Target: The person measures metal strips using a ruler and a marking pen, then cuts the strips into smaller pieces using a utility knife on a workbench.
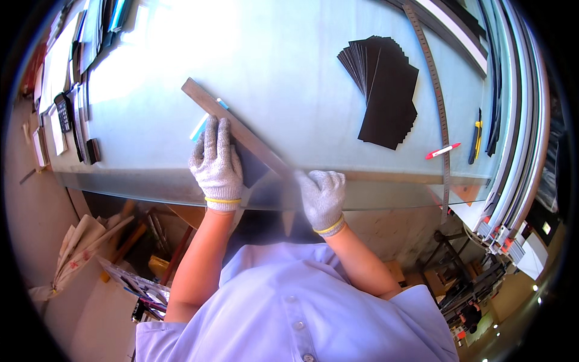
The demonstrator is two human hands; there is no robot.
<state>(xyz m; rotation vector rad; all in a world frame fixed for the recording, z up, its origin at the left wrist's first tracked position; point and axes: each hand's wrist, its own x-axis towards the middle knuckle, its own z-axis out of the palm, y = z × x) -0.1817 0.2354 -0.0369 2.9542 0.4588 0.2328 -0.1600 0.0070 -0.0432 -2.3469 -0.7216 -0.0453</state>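
Note:
A long grey-brown straight bar [241,130] lies slantwise across the glass tabletop. My left hand [217,166], in a grey knit glove with a yellow cuff band, rests flat with fingers stretched out against the bar's near side. Under and beside that hand is a dark sheet [255,169], partly covered by the hand and bar. A white and light-blue strip [199,128] shows by the fingertips. My right hand [324,196], gloved alike, is closed at the bar's lower end near the table edge; its fingers hide whatever they grip.
A fanned stack of black cards [389,96] lies at the right. Beyond it are a long ruler [437,90], a red and white marker [442,151] and a yellow-black utility knife [476,140]. A calculator [63,111] and stacked boards stand at the left. The glass table edge [145,196] runs before me.

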